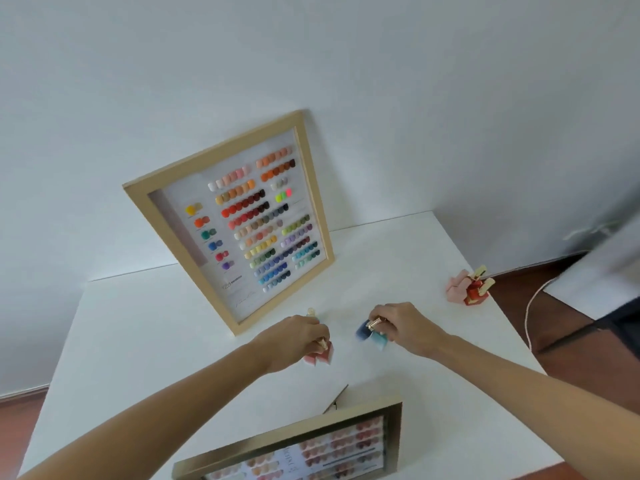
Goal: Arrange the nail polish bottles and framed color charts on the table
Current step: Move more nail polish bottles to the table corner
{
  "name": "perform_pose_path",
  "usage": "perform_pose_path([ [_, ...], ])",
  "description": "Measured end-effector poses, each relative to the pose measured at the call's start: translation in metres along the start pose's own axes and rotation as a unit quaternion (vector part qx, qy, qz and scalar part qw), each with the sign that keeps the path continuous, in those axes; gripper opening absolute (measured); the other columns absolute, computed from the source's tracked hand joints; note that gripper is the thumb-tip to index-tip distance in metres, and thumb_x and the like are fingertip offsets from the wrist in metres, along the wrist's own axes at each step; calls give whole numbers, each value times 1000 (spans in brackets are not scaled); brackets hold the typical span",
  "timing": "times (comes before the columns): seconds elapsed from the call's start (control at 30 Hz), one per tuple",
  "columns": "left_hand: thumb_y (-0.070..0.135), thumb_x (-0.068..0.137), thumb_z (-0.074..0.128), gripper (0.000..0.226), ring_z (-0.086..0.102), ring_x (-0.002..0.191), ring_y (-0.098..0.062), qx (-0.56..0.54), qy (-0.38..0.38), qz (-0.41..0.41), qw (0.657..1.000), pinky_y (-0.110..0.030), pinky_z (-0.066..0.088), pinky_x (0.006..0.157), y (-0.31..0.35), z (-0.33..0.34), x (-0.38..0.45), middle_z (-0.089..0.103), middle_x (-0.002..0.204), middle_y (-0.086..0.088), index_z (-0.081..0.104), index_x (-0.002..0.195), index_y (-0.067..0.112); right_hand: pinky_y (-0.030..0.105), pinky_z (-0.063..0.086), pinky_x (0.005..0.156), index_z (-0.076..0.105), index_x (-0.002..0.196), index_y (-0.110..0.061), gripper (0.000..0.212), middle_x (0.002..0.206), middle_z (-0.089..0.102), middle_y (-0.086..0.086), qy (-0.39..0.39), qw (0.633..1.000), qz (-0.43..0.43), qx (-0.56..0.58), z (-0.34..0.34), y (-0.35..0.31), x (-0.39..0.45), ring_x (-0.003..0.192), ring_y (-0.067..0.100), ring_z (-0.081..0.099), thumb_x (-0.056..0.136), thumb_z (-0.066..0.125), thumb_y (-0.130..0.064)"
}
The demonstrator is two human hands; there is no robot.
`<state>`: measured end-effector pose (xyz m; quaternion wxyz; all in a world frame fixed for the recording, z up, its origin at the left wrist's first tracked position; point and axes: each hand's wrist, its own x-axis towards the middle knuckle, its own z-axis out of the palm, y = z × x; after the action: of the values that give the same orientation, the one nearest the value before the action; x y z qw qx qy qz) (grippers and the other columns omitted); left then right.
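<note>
I look down at a white table (pixel 145 341). My left hand (pixel 294 339) is closed around pink bottles (pixel 320 356) with gold caps, held just above the tabletop. My right hand (pixel 398 327) is closed around a dark blue bottle (pixel 363 331) and a pale teal bottle (pixel 379 339). A large framed chart (pixel 228 220) of many colours stands propped against the wall behind my hands. A second framed chart (pixel 294 445), in pinks, stands at the near edge. More pink and red bottles (pixel 469 289) cluster near the right edge, well apart from my hands.
</note>
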<state>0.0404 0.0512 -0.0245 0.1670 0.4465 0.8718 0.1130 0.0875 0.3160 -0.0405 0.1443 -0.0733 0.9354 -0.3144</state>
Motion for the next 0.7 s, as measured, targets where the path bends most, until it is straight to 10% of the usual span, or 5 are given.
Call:
perform_pose_path([
  [0.47,9,91,46,14,70,67,-10,-95,-70,35,992,-31,56,73,100,0,170,61,74,16,57,83,11,31,46,65,58,90,-14,12,82,62,3,129,979,155,-14,-72,131,-89,73,20,58,93,47,-11],
  [0.7,11,95,45,19,68,84,-24,-54,-63,1,997,-30,54,75,135,20,235,64,101,-9,62,100,6,36,53,74,59,98,-13,15,94,65,6,123,975,184,-33,-81,171,-102,80,20,61,96,44,-13],
])
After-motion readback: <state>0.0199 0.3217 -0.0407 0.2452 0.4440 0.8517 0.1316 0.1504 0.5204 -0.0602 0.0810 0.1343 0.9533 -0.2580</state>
